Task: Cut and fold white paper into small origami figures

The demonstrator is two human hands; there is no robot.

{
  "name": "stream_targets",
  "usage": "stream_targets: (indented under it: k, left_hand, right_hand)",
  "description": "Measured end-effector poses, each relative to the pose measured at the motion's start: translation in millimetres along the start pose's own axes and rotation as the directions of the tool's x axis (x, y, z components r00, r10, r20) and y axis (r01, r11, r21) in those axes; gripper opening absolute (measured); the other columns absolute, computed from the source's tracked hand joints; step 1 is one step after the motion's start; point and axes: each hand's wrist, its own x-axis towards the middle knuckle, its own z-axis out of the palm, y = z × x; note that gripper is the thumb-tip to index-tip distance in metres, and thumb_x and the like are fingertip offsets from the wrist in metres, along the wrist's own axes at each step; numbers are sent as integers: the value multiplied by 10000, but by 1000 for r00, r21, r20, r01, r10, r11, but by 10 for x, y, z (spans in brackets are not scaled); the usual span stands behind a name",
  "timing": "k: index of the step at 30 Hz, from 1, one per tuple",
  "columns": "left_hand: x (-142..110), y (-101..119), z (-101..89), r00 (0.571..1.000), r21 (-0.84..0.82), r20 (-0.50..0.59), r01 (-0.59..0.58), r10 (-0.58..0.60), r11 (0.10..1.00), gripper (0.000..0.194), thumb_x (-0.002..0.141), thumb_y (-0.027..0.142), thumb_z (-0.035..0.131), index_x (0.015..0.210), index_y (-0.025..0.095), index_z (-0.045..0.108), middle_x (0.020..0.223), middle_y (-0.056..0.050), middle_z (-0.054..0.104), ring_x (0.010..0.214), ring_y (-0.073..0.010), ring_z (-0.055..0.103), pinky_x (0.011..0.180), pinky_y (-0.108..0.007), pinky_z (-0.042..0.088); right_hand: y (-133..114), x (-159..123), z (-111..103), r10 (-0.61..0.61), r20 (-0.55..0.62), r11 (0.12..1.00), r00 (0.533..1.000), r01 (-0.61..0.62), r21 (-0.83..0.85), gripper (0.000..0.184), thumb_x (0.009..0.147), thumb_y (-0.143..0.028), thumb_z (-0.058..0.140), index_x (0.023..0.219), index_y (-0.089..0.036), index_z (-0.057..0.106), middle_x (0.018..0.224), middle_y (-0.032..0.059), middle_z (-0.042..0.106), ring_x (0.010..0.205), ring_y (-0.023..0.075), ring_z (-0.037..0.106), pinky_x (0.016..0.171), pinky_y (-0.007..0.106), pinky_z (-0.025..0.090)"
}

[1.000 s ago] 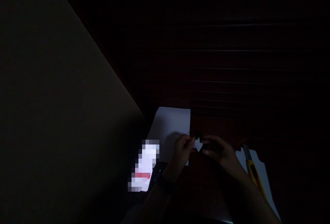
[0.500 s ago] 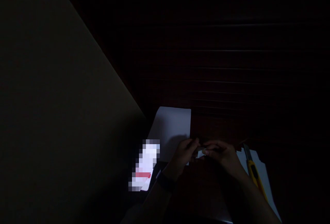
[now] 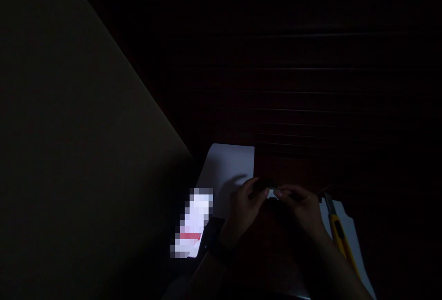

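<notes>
the left hand point(image 3: 244, 205) and right hand point(image 3: 305, 208) pinch the paper piece point(image 3: 271, 193) at nine and three o'clock; it seems light, easily creased, best edge-held.

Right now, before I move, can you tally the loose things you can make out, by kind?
Paper: 3 (large sheet, small held piece, paper under the knife counted as one, its layers unclear)
Utility knife: 1
Lit screen: 1
Total: 5, though the dark areas are too dim to rule out more.
</notes>
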Motion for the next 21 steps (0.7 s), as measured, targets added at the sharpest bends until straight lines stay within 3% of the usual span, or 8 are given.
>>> stream_targets:
  k: [4,8,12,17,21]
  left_hand:
    - [-26,109,-21,992,-11,105,-64,65,998,357,840,277,537,1192,221,559,1083,-64,650,940,-190,624,794,-292,518]
    - [-56,194,-15,973,-57,221,-57,68,997,314,803,215,582,1114,224,623,1080,-46,660,950,-194,622,833,-305,504]
    - [-61,187,11,981,-129,195,11,15,992,235,806,238,583,1018,197,677,1022,-55,686,942,-205,630,849,-322,497]
    - [-32,155,-31,983,-241,180,75,-32,968,349,719,242,688,1057,166,652,1039,-87,677,958,-224,626,853,-330,498]
    - [-17,134,-74,972,-294,232,118,-49,948,395,703,218,703,1087,162,631,1023,-95,680,944,-216,632,785,-288,518]
  right_hand:
    - [51,27,-22,31,-20,999,999,-30,22,256,731,-382,664,909,-199,687,863,64,701,808,224,631,715,323,472]
    - [25,36,-60,39,99,996,994,-46,73,283,731,-375,663,950,-198,681,865,70,705,808,234,636,724,345,479]
    - [-46,4,-112,17,181,996,983,-33,86,270,747,-353,647,975,-211,676,920,68,695,867,246,625,768,369,473]
    - [-93,-27,-192,-124,274,976,954,68,206,303,785,-272,592,1084,-250,635,1079,67,628,1005,256,566,843,384,443]
    - [-91,0,-182,-189,307,980,933,159,120,336,762,-247,635,1098,-263,635,1020,62,614,974,235,558,846,383,438]
